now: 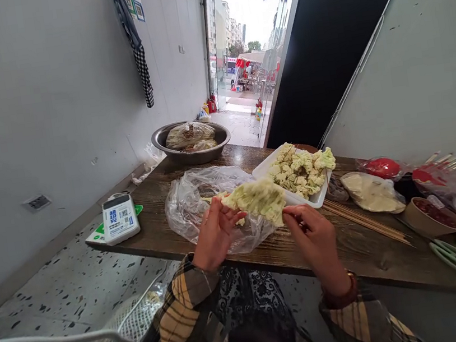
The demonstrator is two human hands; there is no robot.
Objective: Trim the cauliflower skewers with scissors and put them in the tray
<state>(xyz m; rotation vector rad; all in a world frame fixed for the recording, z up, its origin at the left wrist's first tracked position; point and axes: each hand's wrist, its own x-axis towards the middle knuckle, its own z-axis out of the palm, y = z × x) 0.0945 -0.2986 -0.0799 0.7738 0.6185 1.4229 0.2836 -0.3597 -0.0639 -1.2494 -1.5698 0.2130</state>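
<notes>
The left hand [215, 235] and right hand [316, 238] pinch a cauliflower chunk [257, 198], fingers closed on its ends. Held apparently near the desk [155, 226] edge, it could shed crumbling florets that miss the plastic bag [189, 199].

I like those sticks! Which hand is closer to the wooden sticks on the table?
Right. The right hand sits just left of the sticks. The left hand is farther left, holding the other side of the cauliflower piece.

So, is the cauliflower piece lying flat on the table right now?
No, the left hand and right hand hold the cauliflower piece up by its two ends, above the clear plastic bag.
</notes>
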